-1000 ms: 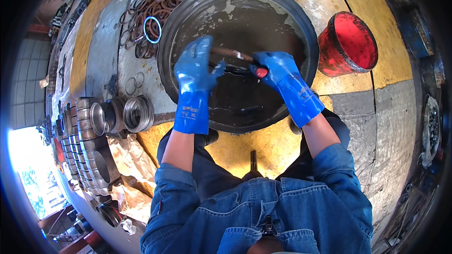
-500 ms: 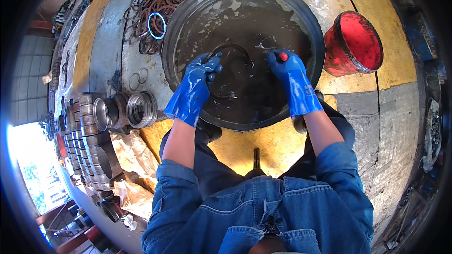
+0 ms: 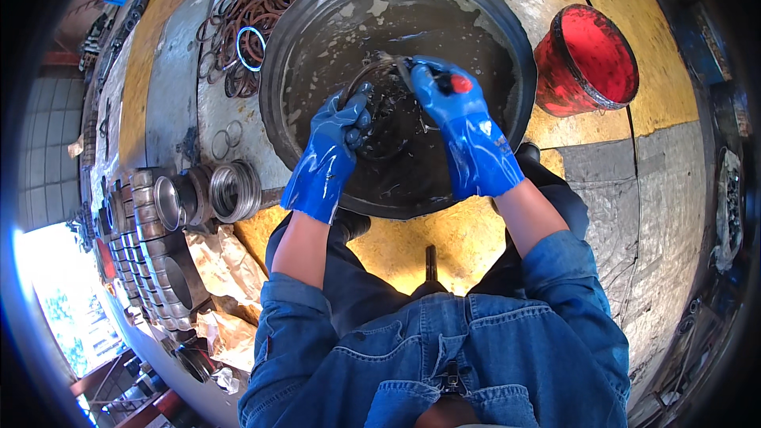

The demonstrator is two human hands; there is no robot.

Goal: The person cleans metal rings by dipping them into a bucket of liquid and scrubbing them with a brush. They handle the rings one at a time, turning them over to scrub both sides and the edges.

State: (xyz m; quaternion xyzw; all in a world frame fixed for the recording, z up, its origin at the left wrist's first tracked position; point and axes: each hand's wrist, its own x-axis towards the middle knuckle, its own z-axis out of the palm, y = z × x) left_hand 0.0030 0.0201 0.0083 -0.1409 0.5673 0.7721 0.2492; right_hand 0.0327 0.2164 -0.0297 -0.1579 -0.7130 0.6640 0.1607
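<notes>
A wide dark basin [image 3: 273, 83] of murky grey-brown liquid stands in front of me. Over its left half my left hand [image 3: 341, 123], in a blue rubber glove, is closed around the near left side of a brown metal ring [image 3: 361, 76]. The ring's lower part is hard to make out against the liquid. My right hand [image 3: 445, 99], gloved alike, grips a tool with a red handle [image 3: 461, 83]. The tool's thin end meets the far edge of the ring, and splashes show below it. The glove hides most of the tool, so its kind cannot be told.
Rusty rings [image 3: 277, 4] lie heaped behind the basin at left. A red bucket [image 3: 547, 71] stands tilted to its right. Bright metal rings [image 3: 236, 190], stacked metal cylinders [image 3: 151, 222] and crumpled brown paper [image 3: 226, 265] are at left. My legs flank the basin's near side.
My right hand has moved left and away from me, bringing the tool from the basin's right side onto the ring. My left hand keeps its hold on the ring.
</notes>
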